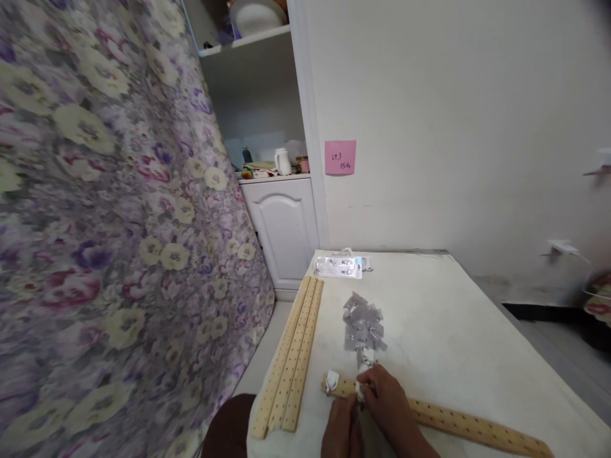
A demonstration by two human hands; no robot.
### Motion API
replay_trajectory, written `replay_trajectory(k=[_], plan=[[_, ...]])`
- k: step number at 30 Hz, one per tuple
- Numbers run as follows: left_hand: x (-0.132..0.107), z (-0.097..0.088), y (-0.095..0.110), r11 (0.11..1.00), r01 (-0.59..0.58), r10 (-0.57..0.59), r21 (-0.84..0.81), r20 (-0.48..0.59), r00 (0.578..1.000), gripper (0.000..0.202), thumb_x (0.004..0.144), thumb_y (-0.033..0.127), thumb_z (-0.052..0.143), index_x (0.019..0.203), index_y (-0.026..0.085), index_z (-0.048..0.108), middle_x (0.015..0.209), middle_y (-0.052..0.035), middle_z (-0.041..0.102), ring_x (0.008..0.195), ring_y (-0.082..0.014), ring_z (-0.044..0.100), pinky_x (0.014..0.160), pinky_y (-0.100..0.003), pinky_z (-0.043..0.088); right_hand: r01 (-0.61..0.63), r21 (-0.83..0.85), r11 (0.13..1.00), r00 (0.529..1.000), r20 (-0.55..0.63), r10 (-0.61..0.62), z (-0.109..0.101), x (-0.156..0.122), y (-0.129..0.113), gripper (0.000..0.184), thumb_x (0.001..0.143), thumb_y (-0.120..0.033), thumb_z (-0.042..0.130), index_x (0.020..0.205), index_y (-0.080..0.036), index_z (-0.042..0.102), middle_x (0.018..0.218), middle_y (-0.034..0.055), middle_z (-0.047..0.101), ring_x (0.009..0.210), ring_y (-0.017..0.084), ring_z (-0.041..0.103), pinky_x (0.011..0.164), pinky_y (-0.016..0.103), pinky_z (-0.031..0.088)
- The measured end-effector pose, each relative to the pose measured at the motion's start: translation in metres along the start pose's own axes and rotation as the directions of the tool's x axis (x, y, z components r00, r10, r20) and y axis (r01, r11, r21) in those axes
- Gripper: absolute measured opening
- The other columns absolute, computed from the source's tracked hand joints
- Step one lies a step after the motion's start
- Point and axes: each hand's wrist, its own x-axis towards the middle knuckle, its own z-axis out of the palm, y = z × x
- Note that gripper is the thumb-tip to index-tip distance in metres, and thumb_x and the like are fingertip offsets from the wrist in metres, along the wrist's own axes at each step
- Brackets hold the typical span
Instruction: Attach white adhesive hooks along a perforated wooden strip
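Observation:
A perforated wooden strip (458,423) lies across the near edge of the white table (453,331), with a small white hook (331,381) fixed near its left end. My right hand (389,407) rests on the strip, fingers pinched on another small white hook (363,375). My left hand (340,432) sits just beside it at the bottom of the view, fingers curled; what it holds is hidden. A pile of clear adhesive hooks (363,326) lies just beyond my hands.
Three more perforated wooden strips (293,356) lie side by side along the table's left edge. A clear packet (340,266) sits at the far edge. A flowered cloth (105,222) hangs at the left. A white cabinet (284,222) and pink sticky note (340,157) are behind.

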Motion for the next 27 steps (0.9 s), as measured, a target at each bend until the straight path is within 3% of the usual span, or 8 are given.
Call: replay_trajectory(k=[3, 9, 15, 19, 27], plan=[[0.001, 0.005, -0.004, 0.995, -0.014, 0.011, 0.101, 0.037, 0.999, 0.040, 0.084, 0.026, 0.038, 0.114, 0.015, 0.062, 0.109, -0.0157, 0.065, 0.104, -0.0231, 0.060, 0.093, -0.034, 0.047, -0.001, -0.002, 1.000, 1.000, -0.002, 0.001, 0.001, 0.001, 0.001, 0.022, 0.075, -0.017, 0.046, 0.081, -0.021, 0.067, 0.089, 0.0043, 0.068, 0.087, 0.018, 0.063, 0.082, 0.027, 0.045], [0.005, 0.004, -0.006, 0.969, 0.096, -0.121, 0.226, 0.097, 0.988, 0.039, 0.080, 0.019, 0.042, 0.113, 0.020, 0.064, 0.111, -0.0106, 0.068, 0.106, -0.0213, 0.060, 0.096, -0.032, 0.046, -0.015, 0.001, 1.000, 1.000, 0.007, 0.015, -0.002, 0.001, -0.001, 0.022, 0.076, -0.019, 0.046, 0.082, -0.020, 0.067, 0.088, 0.0045, 0.068, 0.086, 0.018, 0.062, 0.081, 0.028, 0.045], [0.005, 0.005, -0.019, 0.958, 0.009, -0.043, 0.286, 0.115, 0.992, 0.045, 0.078, 0.012, 0.041, 0.116, 0.020, 0.063, 0.109, -0.0116, 0.067, 0.102, -0.0225, 0.062, 0.092, -0.034, 0.049, 0.018, 0.040, 0.999, 0.999, 0.031, -0.019, -0.005, -0.002, 0.002, 0.024, 0.079, -0.022, 0.044, 0.087, -0.020, 0.067, 0.092, 0.0056, 0.067, 0.089, 0.018, 0.062, 0.083, 0.027, 0.045], [0.005, 0.011, -0.033, 0.939, 0.038, -0.101, 0.342, 0.168, 0.981, 0.046, 0.077, 0.011, 0.042, 0.115, 0.022, 0.064, 0.107, -0.0120, 0.068, 0.101, -0.0235, 0.062, 0.090, -0.034, 0.050, 0.029, 0.054, 0.998, 0.999, 0.023, -0.031, -0.005, -0.005, 0.007, 0.025, 0.075, -0.021, 0.048, 0.092, -0.019, 0.066, 0.095, 0.0059, 0.067, 0.089, 0.018, 0.062, 0.084, 0.028, 0.045], [0.002, 0.011, -0.033, 0.951, 0.072, -0.115, 0.302, 0.127, 0.985, 0.047, 0.077, 0.009, 0.044, 0.118, 0.022, 0.063, 0.120, -0.0121, 0.065, 0.113, -0.0235, 0.058, 0.100, -0.036, 0.044, 0.041, 0.032, 0.999, 0.998, 0.053, -0.043, -0.005, -0.006, 0.008, 0.029, 0.072, -0.015, 0.047, 0.094, -0.020, 0.066, 0.097, 0.0061, 0.067, 0.093, 0.019, 0.062, 0.087, 0.028, 0.045]])
